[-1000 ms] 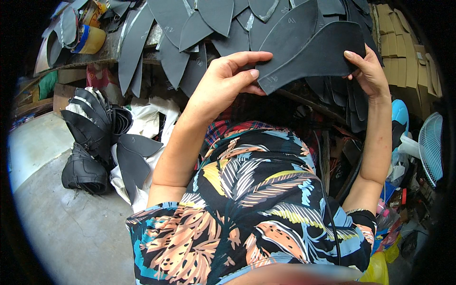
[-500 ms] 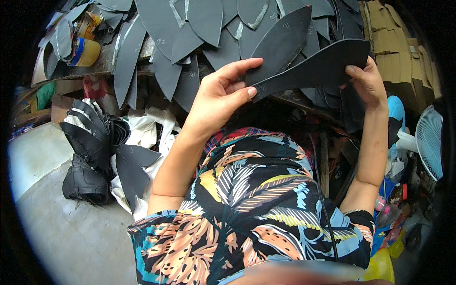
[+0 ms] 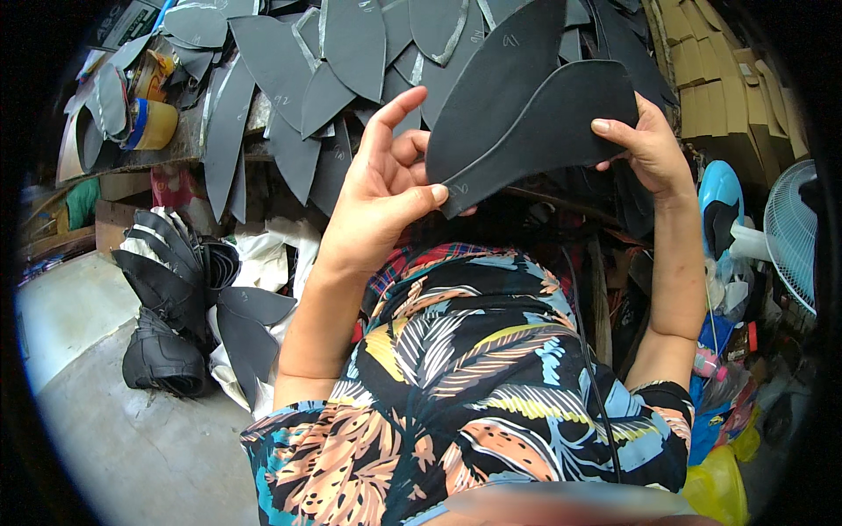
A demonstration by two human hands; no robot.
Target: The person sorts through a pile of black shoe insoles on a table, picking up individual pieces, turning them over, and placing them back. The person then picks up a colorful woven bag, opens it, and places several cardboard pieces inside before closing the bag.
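From head height the scene is viewed, through the left of two fisheye cameras worn side by side, angled steeply down and forward. The patterned shirt (image 3: 474, 368) is caught close, filling the lower middle; the left hand (image 3: 373, 193) and right hand (image 3: 656, 149) are framed farther out, above centre; beyond, the workbench (image 3: 189, 138) is taken in along the top.

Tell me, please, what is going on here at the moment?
The person's left grip pinches the lower-left corner of a curved black piece, and the right grip holds its right end. A leaf-shaped black piece shows behind it; whether the two are joined is unclear. More black pieces lie overlapping on the table ahead.
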